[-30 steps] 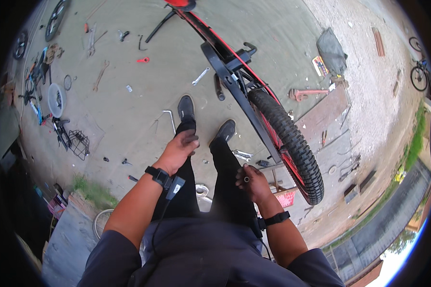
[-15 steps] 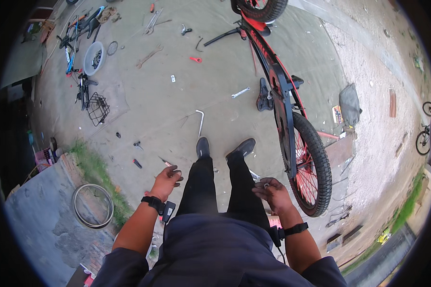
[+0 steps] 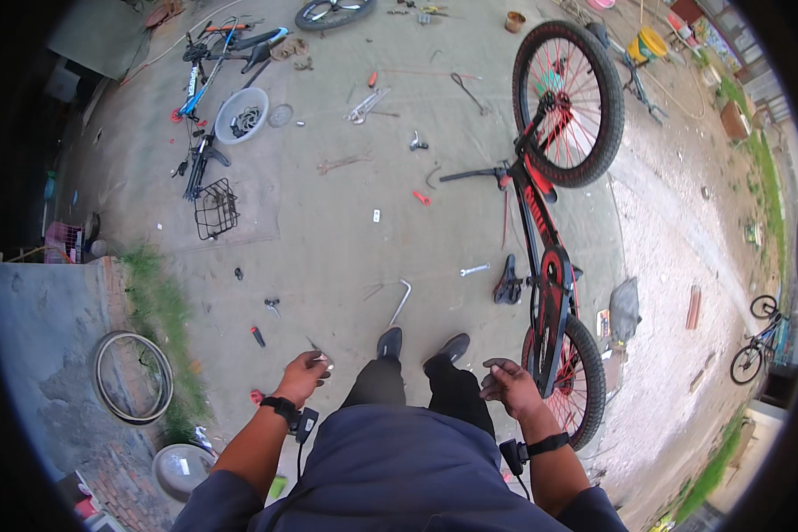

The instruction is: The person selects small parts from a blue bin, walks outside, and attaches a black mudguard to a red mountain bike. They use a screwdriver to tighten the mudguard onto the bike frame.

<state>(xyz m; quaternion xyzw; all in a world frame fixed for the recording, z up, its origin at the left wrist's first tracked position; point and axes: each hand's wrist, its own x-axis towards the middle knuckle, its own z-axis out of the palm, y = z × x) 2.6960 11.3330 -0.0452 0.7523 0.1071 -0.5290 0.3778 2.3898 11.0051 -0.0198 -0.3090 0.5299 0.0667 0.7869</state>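
Note:
My right hand is closed in a pinch around a small round metal piece, beside the rear wheel of a red and black bicycle. The bicycle frame appears turned upside down, with its saddle and handlebar toward the ground. Over the ground on the other side, my left hand has loosely bent fingers, apart, with nothing visible in them. A thin tool with a pale, reddish handle lies on the ground just beyond its fingertips.
Before my shoes lie a bent metal bar, a wrench, a red tool and a screwdriver. Farther left are a wire basket, a tub of parts and a blue bicycle frame. Wheel rims lie left.
My view has tipped upward, bringing the bicycle's front wheel fully into sight. Both hands stay low on either side of my body; the right one remains pinched.

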